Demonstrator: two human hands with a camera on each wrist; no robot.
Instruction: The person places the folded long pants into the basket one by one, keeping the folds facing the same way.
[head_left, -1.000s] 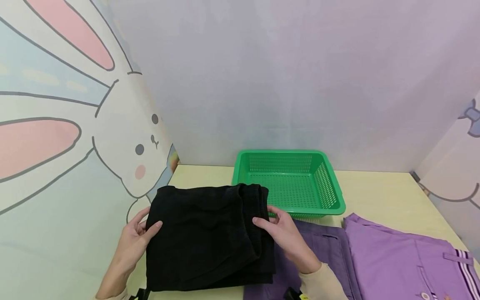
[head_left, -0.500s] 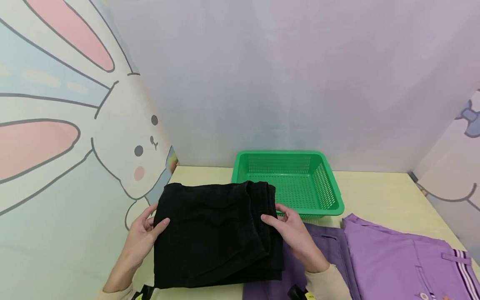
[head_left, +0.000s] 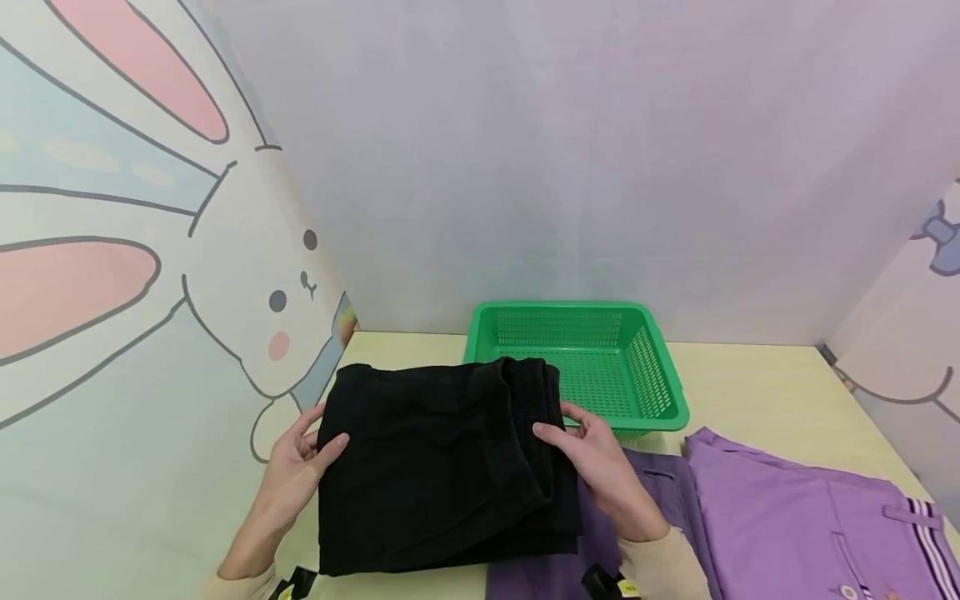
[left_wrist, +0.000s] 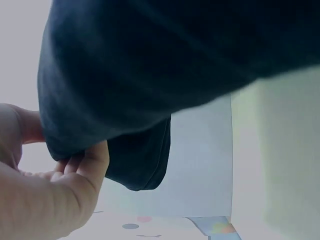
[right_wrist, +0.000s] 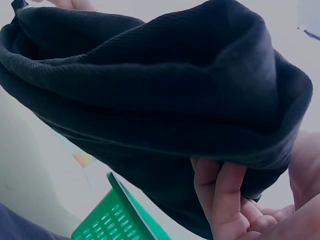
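A black folded garment, which looks like trousers, is held up between both hands in the head view. My left hand pinches its left edge, thumb on top and fingers beneath. On the other side my right hand pinches the right edge in the same way. The left wrist view shows the fingers curled under the dark cloth. In the right wrist view, fingers support the folded layers from below, and the garment hangs above the table.
A green plastic basket stands behind the garment at the table's back. Dark purple trousers, partly covered by the right arm and the garment, lie on the table. Lighter purple trousers with a striped waistband lie at the right.
Both hands have carried the black garment a little to the right and slightly upward. Their grip looks the same. The basket and the purple trousers have stayed in place.
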